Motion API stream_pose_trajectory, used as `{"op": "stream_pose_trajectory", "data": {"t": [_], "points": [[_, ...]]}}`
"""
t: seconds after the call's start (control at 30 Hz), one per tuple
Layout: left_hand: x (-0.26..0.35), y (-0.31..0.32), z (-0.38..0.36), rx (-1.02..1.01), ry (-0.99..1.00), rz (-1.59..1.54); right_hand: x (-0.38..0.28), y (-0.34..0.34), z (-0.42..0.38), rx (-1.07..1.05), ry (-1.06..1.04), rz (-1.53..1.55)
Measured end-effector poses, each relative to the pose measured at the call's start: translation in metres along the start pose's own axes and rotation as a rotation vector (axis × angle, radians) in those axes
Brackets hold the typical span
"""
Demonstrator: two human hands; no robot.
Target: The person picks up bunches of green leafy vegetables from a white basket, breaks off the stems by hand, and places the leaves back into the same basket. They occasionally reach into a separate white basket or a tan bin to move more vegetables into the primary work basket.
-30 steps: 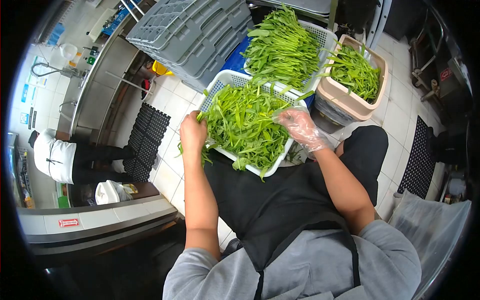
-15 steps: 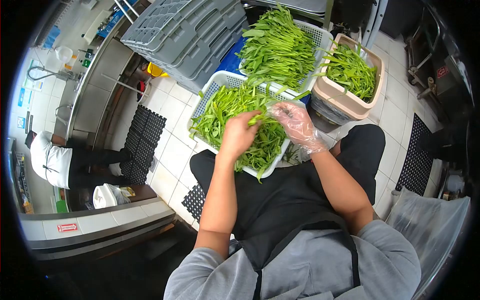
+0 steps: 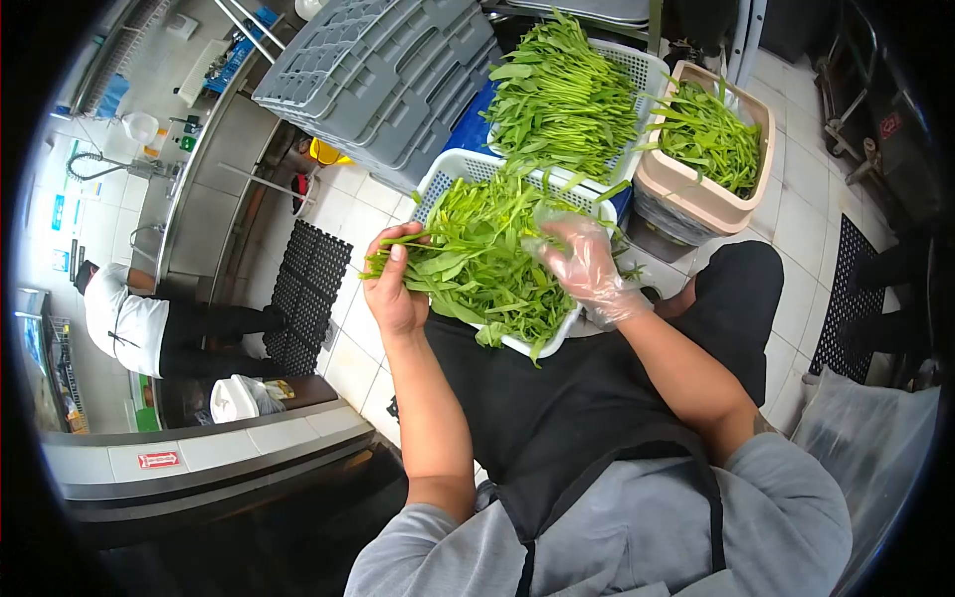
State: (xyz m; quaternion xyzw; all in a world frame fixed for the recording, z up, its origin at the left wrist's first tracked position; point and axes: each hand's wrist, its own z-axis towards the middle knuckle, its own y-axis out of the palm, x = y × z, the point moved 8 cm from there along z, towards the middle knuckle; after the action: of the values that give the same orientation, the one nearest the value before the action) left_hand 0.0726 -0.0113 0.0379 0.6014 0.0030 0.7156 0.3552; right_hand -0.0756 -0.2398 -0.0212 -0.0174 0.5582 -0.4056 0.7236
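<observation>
My bare left hand (image 3: 394, 289) is closed on the stem ends of some water spinach (image 3: 438, 254), held at the left edge of the near white basket (image 3: 428, 194). The stalks stretch right, over the loose leafy heap (image 3: 507, 298) in that basket. My right hand (image 3: 587, 264), in a clear plastic glove, is at the basket's right side with its fingers bent around the leaves; its fingertips are slightly blurred. The basket rests against my black apron, between my knees.
Behind it, another white basket (image 3: 649, 75) holds bundled water spinach. A beige bin (image 3: 686, 194) with more greens stands right. Stacked grey racks (image 3: 373, 85) rise at the back left. A person in white (image 3: 129, 318) bends at the left counter. A black floor mat (image 3: 303, 289) lies on the tiles.
My left hand has moved left, from the basket's middle to its edge, with the stems in it. My right hand has shifted slightly down. The view has swung a little left.
</observation>
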Motion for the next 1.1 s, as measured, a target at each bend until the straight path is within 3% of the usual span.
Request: {"op": "stream_pose_trajectory", "data": {"t": [0.03,0.1,0.17,0.27,0.4,0.47,0.6,0.67,0.73,0.8,0.83,1.0,1.07,1.1], "points": [[-0.002,0.001,-0.002,-0.007,-0.008,0.006,-0.007,-0.006,0.001,0.079,-0.074,0.062],[-0.01,0.005,-0.005,0.008,-0.027,-0.013,-0.012,0.005,0.012,0.096,-0.029,0.257],[-0.017,0.012,-0.011,-0.02,-0.067,-0.021,-0.011,0.021,0.024,-0.105,0.103,0.359],[-0.021,0.007,-0.015,-0.021,-0.041,-0.007,0.019,0.042,0.019,-0.026,0.329,0.56],[-0.002,0.001,-0.018,0.1,0.059,-0.027,0.05,0.04,0.011,-0.112,0.47,0.317],[0.006,-0.001,-0.017,0.132,0.086,-0.005,0.052,0.037,0.006,-0.007,0.42,0.347],[-0.007,0.026,-0.014,0.11,-0.031,0.583,0.007,0.015,0.016,0.025,0.099,0.249],[-0.02,0.063,-0.014,-0.072,-0.064,0.894,-0.015,0.01,0.02,0.08,-0.082,0.239],[-0.039,0.085,-0.013,-0.209,0.07,1.176,-0.014,0.017,0.022,-0.048,0.113,0.505],[-0.053,0.08,-0.017,-0.106,-0.295,1.149,-0.007,0.022,0.02,-0.061,0.219,0.739],[-0.059,0.073,-0.017,-0.09,-0.282,1.078,-0.007,0.016,0.025,-0.055,0.178,0.757],[-0.064,0.022,-0.016,0.027,-0.275,0.704,0.029,-0.009,0.031,-0.061,0.191,0.236],[-0.052,0.004,-0.011,0.028,-0.11,0.745,0.042,0.004,0.027,-0.17,0.191,0.032],[-0.037,0.007,-0.01,0.023,0.007,0.918,0.062,0.028,0.019,-0.184,0.025,-0.173]]}}
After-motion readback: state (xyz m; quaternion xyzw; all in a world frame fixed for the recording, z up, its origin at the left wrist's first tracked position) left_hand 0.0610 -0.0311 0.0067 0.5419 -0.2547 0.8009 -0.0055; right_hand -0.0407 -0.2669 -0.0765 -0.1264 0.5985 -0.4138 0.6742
